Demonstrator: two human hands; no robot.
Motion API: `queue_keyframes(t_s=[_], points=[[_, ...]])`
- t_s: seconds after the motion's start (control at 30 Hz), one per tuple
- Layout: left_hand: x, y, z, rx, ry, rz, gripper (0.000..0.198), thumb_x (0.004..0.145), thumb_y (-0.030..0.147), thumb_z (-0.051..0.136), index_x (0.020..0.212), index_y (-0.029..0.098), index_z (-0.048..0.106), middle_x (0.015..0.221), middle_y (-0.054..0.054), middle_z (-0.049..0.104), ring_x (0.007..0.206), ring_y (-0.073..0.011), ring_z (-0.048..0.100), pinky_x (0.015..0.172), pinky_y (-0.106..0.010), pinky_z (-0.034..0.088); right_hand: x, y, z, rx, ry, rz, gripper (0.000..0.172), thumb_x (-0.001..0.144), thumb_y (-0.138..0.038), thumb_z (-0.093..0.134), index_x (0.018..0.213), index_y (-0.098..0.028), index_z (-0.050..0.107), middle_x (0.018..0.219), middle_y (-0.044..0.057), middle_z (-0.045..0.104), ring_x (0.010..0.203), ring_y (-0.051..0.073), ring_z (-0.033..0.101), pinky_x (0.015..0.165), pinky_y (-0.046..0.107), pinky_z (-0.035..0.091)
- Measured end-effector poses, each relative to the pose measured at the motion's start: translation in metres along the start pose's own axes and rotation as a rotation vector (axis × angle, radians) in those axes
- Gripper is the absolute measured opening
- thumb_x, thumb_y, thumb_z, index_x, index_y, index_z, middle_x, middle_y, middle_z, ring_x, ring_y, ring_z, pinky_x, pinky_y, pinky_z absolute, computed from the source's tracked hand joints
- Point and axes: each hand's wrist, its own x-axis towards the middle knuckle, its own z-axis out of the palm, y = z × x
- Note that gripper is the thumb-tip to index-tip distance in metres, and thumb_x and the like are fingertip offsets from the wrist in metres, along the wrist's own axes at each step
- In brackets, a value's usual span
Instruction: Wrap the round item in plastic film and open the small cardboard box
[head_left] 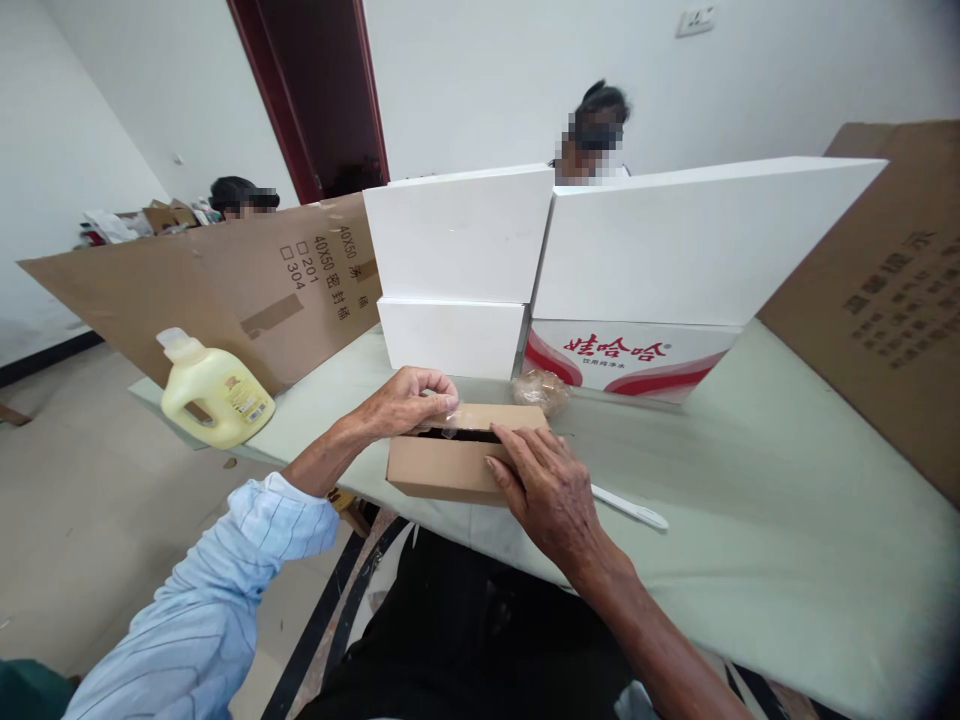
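A small brown cardboard box point(442, 468) lies near the table's front edge, with a dark gap showing along its top. My left hand point(409, 402) is at the box's far left corner, thumb and forefinger pinched on a piece of clear tape point(450, 424) that reaches down to the box. My right hand point(547, 488) rests on the right end of the box, fingers over the top and thumb against the near side. Just behind the box sits a crumpled clear plastic ball point(541, 392). A white plastic handle point(628, 508) lies right of my right hand.
A yellow jug point(217, 392) stands at the left on the green-covered table point(750, 530). White boxes point(465, 235) and a red-and-white carton point(622, 358) stand behind. Cardboard panels point(300, 290) flank both sides. Two people point(596, 135) are beyond.
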Motion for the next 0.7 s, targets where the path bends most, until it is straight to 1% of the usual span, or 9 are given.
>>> queue_keyframes(t_s=[0.1, 0.2, 0.33, 0.5, 0.6, 0.7], points=[[0.003, 0.002, 0.002, 0.043, -0.046, -0.002, 0.032, 0.082, 0.046, 0.076, 0.084, 0.015, 0.067, 0.06, 0.004, 0.054, 0.049, -0.0055, 0.038, 0.045, -0.018, 0.027, -0.003, -0.002, -0.001, -0.007, -0.002, 0.004, 0.029, 0.112, -0.028, 0.048, 0.136, -0.017, 0.06, 0.104, 0.011, 0.073, 0.096, 0.028, 0.065, 0.084, 0.041, 0.048], [0.005, 0.002, 0.003, 0.074, -0.066, 0.003, 0.028, 0.082, 0.042, 0.075, 0.086, 0.015, 0.069, 0.06, 0.005, 0.055, 0.049, -0.0055, 0.039, 0.046, -0.018, 0.029, -0.004, -0.003, -0.001, -0.011, 0.016, -0.01, 0.029, 0.112, -0.027, 0.048, 0.135, -0.015, 0.06, 0.103, 0.011, 0.073, 0.096, 0.028, 0.064, 0.083, 0.041, 0.048], [0.007, 0.001, 0.005, 0.103, -0.07, 0.028, 0.026, 0.079, 0.038, 0.076, 0.089, 0.014, 0.071, 0.067, 0.003, 0.061, 0.054, -0.0069, 0.047, 0.05, -0.019, 0.036, -0.005, -0.004, -0.001, -0.022, 0.027, -0.016, 0.028, 0.112, -0.026, 0.049, 0.135, -0.014, 0.06, 0.101, 0.011, 0.072, 0.094, 0.028, 0.064, 0.081, 0.041, 0.047], [0.008, -0.002, 0.006, 0.179, -0.054, 0.1, 0.024, 0.078, 0.034, 0.076, 0.091, 0.015, 0.072, 0.088, -0.004, 0.071, 0.071, -0.0128, 0.062, 0.06, -0.023, 0.048, -0.005, -0.004, -0.001, -0.006, -0.001, -0.002, 0.029, 0.111, -0.026, 0.051, 0.137, -0.016, 0.06, 0.104, 0.011, 0.073, 0.095, 0.028, 0.064, 0.081, 0.041, 0.047], [0.009, -0.005, 0.007, 0.218, -0.04, 0.143, 0.023, 0.08, 0.033, 0.075, 0.093, 0.015, 0.071, 0.09, -0.005, 0.072, 0.076, -0.0148, 0.065, 0.064, -0.024, 0.051, -0.006, -0.004, -0.001, -0.011, 0.0, 0.003, 0.03, 0.111, -0.026, 0.051, 0.137, -0.016, 0.06, 0.104, 0.011, 0.073, 0.094, 0.028, 0.064, 0.08, 0.041, 0.047], [0.008, -0.009, 0.006, 0.273, -0.027, 0.158, 0.022, 0.082, 0.033, 0.074, 0.095, 0.016, 0.07, 0.092, -0.005, 0.072, 0.08, -0.0165, 0.066, 0.065, -0.026, 0.051, -0.006, -0.005, -0.001, -0.015, 0.006, 0.003, 0.029, 0.111, -0.026, 0.05, 0.135, -0.015, 0.061, 0.103, 0.011, 0.073, 0.095, 0.028, 0.064, 0.081, 0.041, 0.047]])
